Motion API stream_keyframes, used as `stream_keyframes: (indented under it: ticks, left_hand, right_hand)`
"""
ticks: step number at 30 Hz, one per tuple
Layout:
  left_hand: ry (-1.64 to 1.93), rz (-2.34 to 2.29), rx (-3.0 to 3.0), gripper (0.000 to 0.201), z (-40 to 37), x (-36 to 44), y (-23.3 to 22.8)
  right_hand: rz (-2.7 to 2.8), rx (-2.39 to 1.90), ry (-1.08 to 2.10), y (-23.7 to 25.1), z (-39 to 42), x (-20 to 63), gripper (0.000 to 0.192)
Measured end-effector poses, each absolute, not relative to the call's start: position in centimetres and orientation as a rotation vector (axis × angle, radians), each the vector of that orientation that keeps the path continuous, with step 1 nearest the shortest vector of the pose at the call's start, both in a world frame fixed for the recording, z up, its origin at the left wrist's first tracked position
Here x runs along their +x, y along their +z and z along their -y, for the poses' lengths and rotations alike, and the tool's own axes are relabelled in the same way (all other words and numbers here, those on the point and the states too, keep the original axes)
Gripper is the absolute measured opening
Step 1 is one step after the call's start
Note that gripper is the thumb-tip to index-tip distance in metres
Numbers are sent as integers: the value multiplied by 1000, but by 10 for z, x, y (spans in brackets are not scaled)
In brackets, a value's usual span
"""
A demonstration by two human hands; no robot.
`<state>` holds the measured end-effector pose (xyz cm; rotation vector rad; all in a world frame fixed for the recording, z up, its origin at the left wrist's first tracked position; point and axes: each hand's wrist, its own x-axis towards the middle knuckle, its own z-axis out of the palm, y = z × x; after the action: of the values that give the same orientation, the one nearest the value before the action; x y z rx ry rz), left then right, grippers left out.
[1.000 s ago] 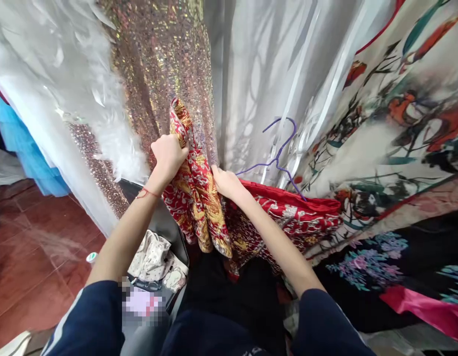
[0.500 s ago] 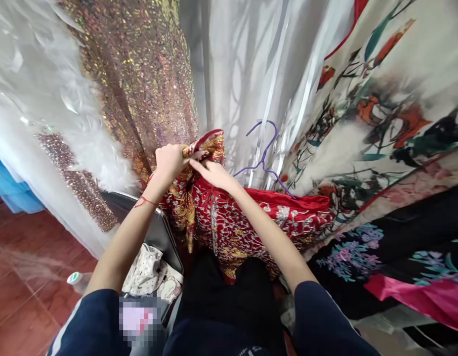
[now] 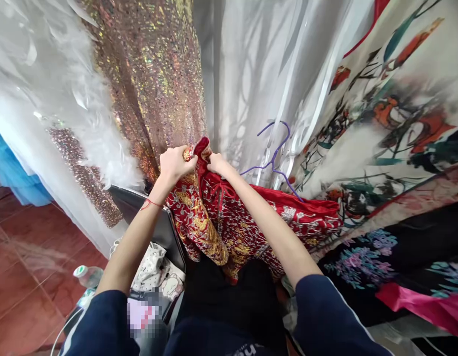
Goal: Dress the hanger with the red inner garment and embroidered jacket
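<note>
Hanging garments crowd the whole background: a sequinned gold dress (image 3: pixel 150 79) to the left of a purple wire hanger (image 3: pixel 275 155), pale sheer fabric (image 3: pixel 251 74) behind the hanger, and a cream printed cloth (image 3: pixel 392 113) with birds and branches to its right. Just left of the hanger's hook, both hands meet on the top edge of a red and gold embroidered garment (image 3: pixel 232 222). The left hand (image 3: pixel 174 164) has its fingers curled shut over a bunched fold of that edge; the right hand (image 3: pixel 216 163) pinches the same edge right beside it, fingers closed on the cloth (the fingertips themselves are hidden by the fold). From this grip the garment's length hangs downward and toward the person, and one side spreads rightward under the hanger's lower arm. The two hands are about equally near the edge, but the right hand lies nearer the hanger. Below and left of the hanger, a water bottle (image 3: pixel 88 275) lies on the red tiled floor (image 3: pixel 24 257).
</note>
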<state>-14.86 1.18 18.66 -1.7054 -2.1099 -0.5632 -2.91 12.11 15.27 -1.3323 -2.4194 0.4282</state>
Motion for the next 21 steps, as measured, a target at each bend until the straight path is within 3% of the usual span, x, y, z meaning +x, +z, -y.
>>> stream_keyframes:
  ticks: [6, 12, 17, 21]
  left_hand:
    - [-357, 2069, -1915, 44, -3, -176, 201]
    - [-594, 2015, -2254, 54, 24, -197, 233]
    - [-81, 2215, -2118, 54, 22, -156, 218]
    - [228, 2293, -2138, 38, 12, -131, 192]
  right_hand:
    - [2243, -1506, 201, 155, -122, -18, 40]
    - [2041, -1503, -33, 178, -115, -3, 45]
    - [2128, -1675, 3, 191, -110, 6, 40]
    - [2458, -1609, 215, 184, -101, 19, 24]
